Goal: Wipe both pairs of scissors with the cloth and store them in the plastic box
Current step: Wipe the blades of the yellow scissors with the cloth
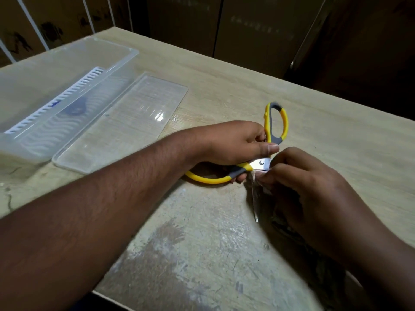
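Scissors (261, 163): yellow loop handles with grey rubber inserts, bright steel at the pivot with one round rivet. Handles splayed wide, one loop pointing away from me, the other lying out to the left of the pivot. A blade tip pokes toward me below the pivot, blurred.

My left hand (233, 144) is clamped on the scissors just left of the pivot, thumb on top, fingers wrapped under the near handle. My right hand (307, 182) is pinched shut on the blade just right of the pivot, with a thin pale scrap of cloth (252, 176) between fingertips and steel. Most of the cloth is hidden under the hand; can't tell its weave or size.

Table (224, 81): pale wood-grain laminate, matte. Toward me from the scissors the finish is worn through, scratched and chalky with a brown patch. Behind the table, dark brown panels; white bars far left of the scissors.

Plastic box (67, 70): well left of the scissors, long, translucent, rounded corners, ribbed wavy floor. Inside it a white slotted insert (56, 99) stands along its length, plus a dark blue blur I can't identify. Clear flat lid (121, 122) lies on the table between box and scissors, touching neither hand.
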Available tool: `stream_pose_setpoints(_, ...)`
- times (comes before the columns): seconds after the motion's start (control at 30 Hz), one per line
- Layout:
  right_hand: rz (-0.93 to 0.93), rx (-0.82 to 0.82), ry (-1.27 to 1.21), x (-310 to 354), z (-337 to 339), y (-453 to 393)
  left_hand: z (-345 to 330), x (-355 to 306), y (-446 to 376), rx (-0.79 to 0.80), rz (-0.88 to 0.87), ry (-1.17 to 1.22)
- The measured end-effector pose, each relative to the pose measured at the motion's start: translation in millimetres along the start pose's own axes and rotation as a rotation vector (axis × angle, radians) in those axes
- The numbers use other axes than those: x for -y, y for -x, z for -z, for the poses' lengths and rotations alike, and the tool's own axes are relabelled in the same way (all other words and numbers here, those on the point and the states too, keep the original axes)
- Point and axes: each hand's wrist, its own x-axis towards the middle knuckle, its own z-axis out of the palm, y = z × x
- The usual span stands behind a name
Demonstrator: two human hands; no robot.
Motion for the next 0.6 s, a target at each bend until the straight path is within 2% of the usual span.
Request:
stream_pose_setpoints(0.07, 0.018, 0.050, -0.013, 0, 3, 4, 0, 0, 0, 0.000, -0.001, 0.002)
stream_pose_setpoints(0.2, -0.024, 0.013, 0.077, 0, 3, -8, 1, -3, 1, 0.010, 0.029, 0.021)
stream_pose_setpoints(0.33, 0.065, 0.101, 0.025, 4, 6, -4, 0, -3, 1, 0.007, 0.009, -0.007)
stream_pose_setpoints(0.5, -0.001, 0.043, 0.106, 2, 0, -10, 2, -5, 1, -0.005, 0.016, -0.052)
stream_pose_setpoints(0.6, 0.048, 0.108, 0.016, 1, 0, -5, 1, -5, 1, 0.006, 0.012, -0.045)
